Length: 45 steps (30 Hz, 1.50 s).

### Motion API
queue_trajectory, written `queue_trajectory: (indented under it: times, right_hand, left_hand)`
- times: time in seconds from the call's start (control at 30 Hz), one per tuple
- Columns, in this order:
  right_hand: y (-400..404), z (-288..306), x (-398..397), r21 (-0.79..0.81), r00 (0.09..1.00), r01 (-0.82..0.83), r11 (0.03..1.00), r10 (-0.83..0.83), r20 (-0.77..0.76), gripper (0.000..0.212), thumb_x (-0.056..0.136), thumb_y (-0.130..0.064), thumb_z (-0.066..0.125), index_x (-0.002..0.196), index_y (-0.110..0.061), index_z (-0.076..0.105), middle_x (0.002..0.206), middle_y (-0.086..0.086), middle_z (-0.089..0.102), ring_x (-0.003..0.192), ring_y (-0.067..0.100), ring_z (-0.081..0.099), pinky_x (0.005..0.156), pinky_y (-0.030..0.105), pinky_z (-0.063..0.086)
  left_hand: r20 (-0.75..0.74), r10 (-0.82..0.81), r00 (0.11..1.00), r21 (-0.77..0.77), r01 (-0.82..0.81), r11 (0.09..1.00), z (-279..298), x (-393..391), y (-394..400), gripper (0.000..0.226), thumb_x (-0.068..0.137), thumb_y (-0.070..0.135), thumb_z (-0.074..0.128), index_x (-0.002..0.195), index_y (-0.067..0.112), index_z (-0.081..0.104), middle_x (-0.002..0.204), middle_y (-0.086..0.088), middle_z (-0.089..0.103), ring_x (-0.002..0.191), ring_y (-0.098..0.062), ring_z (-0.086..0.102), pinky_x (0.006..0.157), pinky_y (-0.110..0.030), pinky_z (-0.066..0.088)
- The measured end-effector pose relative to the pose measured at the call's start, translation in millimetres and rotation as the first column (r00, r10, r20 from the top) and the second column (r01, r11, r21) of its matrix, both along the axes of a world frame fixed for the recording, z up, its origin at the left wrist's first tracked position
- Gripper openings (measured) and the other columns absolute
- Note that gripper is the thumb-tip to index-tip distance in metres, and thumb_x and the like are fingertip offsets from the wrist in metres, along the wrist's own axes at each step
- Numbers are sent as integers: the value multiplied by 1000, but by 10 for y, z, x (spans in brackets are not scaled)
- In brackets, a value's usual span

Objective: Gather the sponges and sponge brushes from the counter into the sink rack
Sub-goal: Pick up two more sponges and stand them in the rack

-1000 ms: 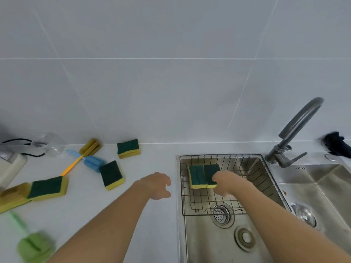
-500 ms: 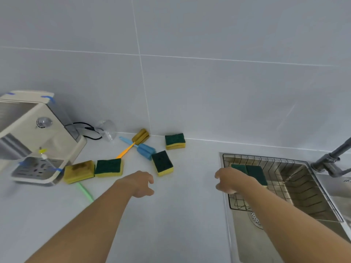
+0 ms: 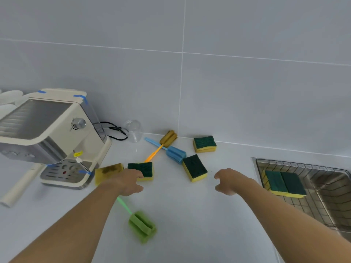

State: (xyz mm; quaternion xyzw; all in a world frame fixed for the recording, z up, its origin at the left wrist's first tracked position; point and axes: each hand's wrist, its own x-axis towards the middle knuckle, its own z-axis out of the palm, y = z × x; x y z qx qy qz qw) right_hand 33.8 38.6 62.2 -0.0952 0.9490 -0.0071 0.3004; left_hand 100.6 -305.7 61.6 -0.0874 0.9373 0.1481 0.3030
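Note:
Two green-and-yellow sponges (image 3: 284, 184) lie side by side in the wire sink rack (image 3: 303, 165) at the right. On the counter are several more sponges: one (image 3: 194, 167) at the middle, one (image 3: 204, 144) by the wall, one (image 3: 143, 168) just past my left hand, and a stained yellow one (image 3: 108, 172). A blue sponge brush (image 3: 175, 154), an orange-handled brush (image 3: 167, 138) and a green brush (image 3: 142, 225) also lie there. My left hand (image 3: 127, 180) hovers open over the sponge by the machine. My right hand (image 3: 228, 181) is open and empty, right of the middle sponge.
A cream coffee machine (image 3: 49, 137) stands at the left with a black cable (image 3: 114, 132) and a clear plastic cup (image 3: 133, 130) behind it. The tiled wall runs along the back. The steel sink (image 3: 334, 188) lies under the rack at the right edge.
My right hand has let go of the sponges in the rack and moved left over the counter. My left hand has reached toward the sponges by the coffee machine. My view has swung left.

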Motion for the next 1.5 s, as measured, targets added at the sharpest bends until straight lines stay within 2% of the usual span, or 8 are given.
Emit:
queue_trajectory:
  times: [0.3,0.57,0.77,1.0,1.1,1.23,1.4,1.5]
  right_hand:
    - [-415,-191,-307,-146,988,150,978,-151,3,56,96,-37,53,148,-18,40,146,5,51,129,25,50,101,33,44]
    - [-546,-533,-657,-273,920,385,881,-390,40,66,89,-51,62,144,-19,44,138,6,58,118,24,58,89,30,47]
    - [-603,-729,-756,-290,894,445,847,-437,96,47,86,-46,69,123,-21,53,119,4,63,92,17,57,70,27,48]
    - [-641,-759,-781,-353,839,542,763,-517,169,32,80,-36,77,89,-23,49,90,-1,58,79,13,54,58,24,42]
    - [-636,-727,-749,-389,812,582,714,-539,226,33,79,-32,79,93,-19,52,95,4,60,86,19,57,64,28,47]
    - [-537,-627,-631,-423,774,631,651,-569,279,37,78,-28,80,101,-14,55,98,5,60,88,21,58,75,35,52]
    - [-344,-454,-323,-534,702,698,477,-601,381,39,78,-27,82,102,-18,53,100,9,66,85,23,65,67,32,52]
    - [-227,-341,-117,-621,677,706,341,-584,448,42,79,-23,82,109,-18,53,103,13,71,95,32,69,82,43,56]
  left_hand:
    - [-194,-66,979,-26,62,998,-188,-357,-408,70,86,38,61,147,26,29,140,-1,44,124,-22,47,101,-38,43]
    - [-128,-165,978,7,167,986,-506,-655,-538,80,78,47,67,146,26,32,139,4,43,123,-18,46,100,-32,41]
    - [-99,-108,989,109,119,987,-631,-727,-583,59,68,45,72,121,35,48,110,9,54,97,-12,54,79,-28,47]
    - [-99,-79,992,139,93,986,-588,-691,-549,48,61,44,77,91,34,42,91,10,54,72,-8,58,49,-22,46]
    - [-115,-38,993,183,59,981,-584,-650,-559,48,64,38,81,92,35,42,94,8,52,80,-10,55,55,-22,45]
    - [-93,97,991,286,-67,956,-548,-543,-559,66,67,34,84,122,36,47,108,8,52,96,-13,55,75,-25,51]
    - [-82,369,926,500,-282,819,-506,-249,-420,43,66,38,86,101,35,60,98,9,64,88,-10,62,63,-21,48]
    - [11,553,833,679,-412,607,-494,-57,-224,32,68,26,87,95,22,70,95,3,74,91,-17,69,73,-30,56]
